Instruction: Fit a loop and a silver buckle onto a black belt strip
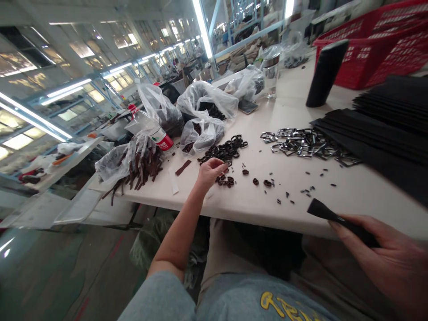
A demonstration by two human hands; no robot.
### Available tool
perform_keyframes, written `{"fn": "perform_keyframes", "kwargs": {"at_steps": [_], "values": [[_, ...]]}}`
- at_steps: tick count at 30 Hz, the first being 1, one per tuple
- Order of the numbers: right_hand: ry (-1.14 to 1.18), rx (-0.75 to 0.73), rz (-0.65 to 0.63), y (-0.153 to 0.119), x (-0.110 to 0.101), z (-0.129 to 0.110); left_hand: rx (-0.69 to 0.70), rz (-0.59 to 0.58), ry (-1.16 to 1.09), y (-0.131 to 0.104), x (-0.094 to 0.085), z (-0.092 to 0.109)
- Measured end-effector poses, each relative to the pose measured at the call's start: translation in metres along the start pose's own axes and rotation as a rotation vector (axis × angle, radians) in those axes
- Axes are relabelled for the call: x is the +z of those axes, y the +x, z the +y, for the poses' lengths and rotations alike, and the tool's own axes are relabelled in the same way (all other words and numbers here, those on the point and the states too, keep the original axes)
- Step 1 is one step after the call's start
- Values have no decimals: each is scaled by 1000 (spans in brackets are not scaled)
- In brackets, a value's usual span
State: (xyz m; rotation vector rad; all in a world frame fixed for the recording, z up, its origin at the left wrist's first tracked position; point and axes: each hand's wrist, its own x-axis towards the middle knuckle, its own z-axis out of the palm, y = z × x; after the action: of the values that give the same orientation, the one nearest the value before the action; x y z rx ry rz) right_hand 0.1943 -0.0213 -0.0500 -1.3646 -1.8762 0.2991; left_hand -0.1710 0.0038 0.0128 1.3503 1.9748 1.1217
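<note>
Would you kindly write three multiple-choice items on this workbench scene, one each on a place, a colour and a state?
1. Where does the left hand reach?
A. the dark loops
B. the metal buckles
C. the black cylinder

2. What colour is the basket?
A. blue
B. red
C. green

3. What is the right hand doing?
A. resting empty
B. holding a black strap
C. lifting a bottle

Answers: 1 A, its fingers sit at the loop pile; 2 B, plainly red plastic; 3 B, fingers close around the strap.
</note>
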Motion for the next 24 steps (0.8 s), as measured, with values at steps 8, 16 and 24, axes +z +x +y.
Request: {"fn": "perform_keyframes", "kwargs": {"at_steps": [8,16,24], "values": [[161,-106,-29,15,-11,-41,-436,-346,-977,-67,82,39],[284,-82,-109,9,-26,-56,-321,-493,-954,-92,100,50],[111,-132,-3,7,-19,-54,-165,-380,-806,-111,106,58]]}}
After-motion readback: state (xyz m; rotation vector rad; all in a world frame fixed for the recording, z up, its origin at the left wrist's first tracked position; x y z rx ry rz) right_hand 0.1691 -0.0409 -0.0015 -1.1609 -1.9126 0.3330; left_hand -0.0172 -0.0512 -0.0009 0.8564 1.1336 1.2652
